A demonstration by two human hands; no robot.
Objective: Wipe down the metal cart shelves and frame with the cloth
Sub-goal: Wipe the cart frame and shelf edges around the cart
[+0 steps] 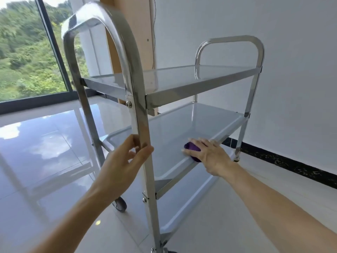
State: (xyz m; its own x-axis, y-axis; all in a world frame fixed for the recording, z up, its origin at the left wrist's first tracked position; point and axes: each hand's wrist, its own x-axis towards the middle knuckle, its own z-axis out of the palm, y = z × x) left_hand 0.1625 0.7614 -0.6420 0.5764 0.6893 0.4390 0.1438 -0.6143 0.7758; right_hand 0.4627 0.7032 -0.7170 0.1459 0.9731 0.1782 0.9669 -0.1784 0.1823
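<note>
Glossy pale floor tiles point(45, 152) underfoot, mirroring sky and clouds. Large window point(27, 52) at left with a dark frame point(52, 44), looking out on green trees point(21, 57). Plain white wall point(291, 70) at right, edged below by a black speckled skirting point(291, 165). Light wooden panel point(140, 33) upright in the corner between window and wall, with a thin dark cable point(154, 33) hanging just beside it.

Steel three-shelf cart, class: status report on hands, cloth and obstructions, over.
Left hand gripping front upright. Right hand pressing purple cloth on middle shelf. Shelves bare, nothing in the way.
</note>
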